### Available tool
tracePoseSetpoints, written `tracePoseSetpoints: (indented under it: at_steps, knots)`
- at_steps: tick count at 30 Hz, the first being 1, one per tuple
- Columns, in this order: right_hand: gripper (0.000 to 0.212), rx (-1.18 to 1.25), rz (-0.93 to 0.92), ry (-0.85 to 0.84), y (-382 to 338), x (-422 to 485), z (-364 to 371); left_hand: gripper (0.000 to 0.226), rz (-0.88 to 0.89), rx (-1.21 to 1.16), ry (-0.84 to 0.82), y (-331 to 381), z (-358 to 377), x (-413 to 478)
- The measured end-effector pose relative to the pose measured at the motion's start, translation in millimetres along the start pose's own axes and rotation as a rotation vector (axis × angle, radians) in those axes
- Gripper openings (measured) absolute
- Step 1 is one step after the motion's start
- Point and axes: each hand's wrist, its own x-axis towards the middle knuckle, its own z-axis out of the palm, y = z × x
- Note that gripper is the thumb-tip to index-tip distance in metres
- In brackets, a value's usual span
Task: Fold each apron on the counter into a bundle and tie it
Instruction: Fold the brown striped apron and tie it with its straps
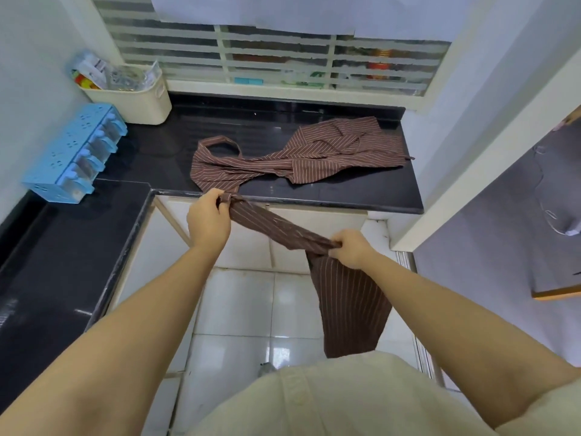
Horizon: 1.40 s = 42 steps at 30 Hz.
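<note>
Nearest the camera, below a pale shirt point(330, 401), two bare forearms reach out over the tiled floor point(239, 297). The right hand point(350, 248) is curled tight round a gathered part of a brown striped apron point(276, 225), the cloth bunched inside its fist with the fingers wrapped over the top. From under that fist a wide panel of the same cloth hangs free toward the floor. The left hand point(209, 220) sits higher and farther out, just at the counter's front edge, its fingers and thumb pinching the other gathered end.

Between the two fists the fabric runs as a taut, narrow band. It looks drawn out this way to keep the folds together and give a firm length to roll or knot, though that is only my reading.

Beyond the left hand, on the black counter point(176, 136), lies more striped cloth point(298, 158), loosely spread with a neck loop at its left and straps trailing right. Its near corner comes down to the left fingers, and I cannot tell whether it is a separate apron or joined to the held one.

Farther left stand a blue spice rack point(78, 149) and a cream basket point(138, 99), with the barred window point(283, 58) behind
</note>
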Motion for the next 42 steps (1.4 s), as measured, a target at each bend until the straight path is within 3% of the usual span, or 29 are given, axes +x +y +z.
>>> tracePoseSetpoints:
  at_steps: [3, 7, 9, 12, 15, 16, 18, 21, 24, 27, 31, 33, 35, 36, 37, 40, 42]
  knots:
    - [0.012, 0.034, -0.021, -0.207, 1, 1, -10, 0.015, -0.071, -0.005, 0.002, -3, -2, 11]
    - [0.021, 0.237, -0.109, -0.161, -12, 2, -17, 0.029, -0.187, -0.059, 0.084, 7, -7, 25]
    - [0.022, 0.27, -0.144, -0.091, -21, 9, -21, 0.046, -0.032, -0.109, 0.046, 20, -10, 28]
    - [0.023, 0.28, -0.208, -0.061, -34, 18, -21, 0.045, 0.367, -0.111, -0.331, 45, 2, 26]
    - [0.02, 0.325, -0.269, -0.02, -48, 28, -22, 0.031, 0.336, -0.007, -0.917, 64, 24, 25]
    - [0.019, 0.339, -0.281, -0.006, -51, 32, -25, 0.023, 0.287, 0.0, -1.013, 67, 32, 27]
    - [0.017, 0.357, -0.27, 0.005, -50, 42, -33, 0.006, 0.28, -0.003, -0.961, 70, 44, 36]
    - [0.008, 0.34, -0.207, -0.022, -39, 60, -41, 0.005, 0.291, 0.012, -0.845, 73, 55, 56]
    - [0.011, 0.186, -0.171, 0.053, -19, 79, -41, 0.005, 0.29, -0.034, -0.901, 84, 63, 77]
    - [0.016, 0.213, -0.092, 0.144, 7, 94, -45, 0.005, 0.212, -0.099, -0.954, 91, 72, 98]
    - [0.024, 0.247, -0.175, 0.218, 18, 110, -69, 0.006, 0.205, 0.021, -0.71, 89, 93, 120]
    - [0.026, 0.251, -0.245, 0.077, 13, 113, -80, 0.008, 0.151, 0.026, -0.589, 86, 100, 124]
    - [0.028, 0.163, -0.314, -0.199, 7, 115, -80, 0.009, 0.103, -0.052, -0.535, 83, 103, 123]
    - [0.029, 0.158, -0.334, -0.23, 6, 116, -74, 0.009, 0.091, -0.104, -0.536, 81, 102, 121]
    - [0.027, 0.216, -0.339, -0.157, 3, 117, -66, 0.008, 0.093, -0.149, -0.563, 80, 100, 119]
    - [0.018, 0.485, -0.292, 0.34, -8, 123, -48, 0.007, 0.156, -0.189, -0.717, 74, 91, 112]
    - [0.025, 0.497, -0.269, 0.428, -17, 121, -45, 0.005, 0.176, -0.191, -0.743, 69, 86, 109]
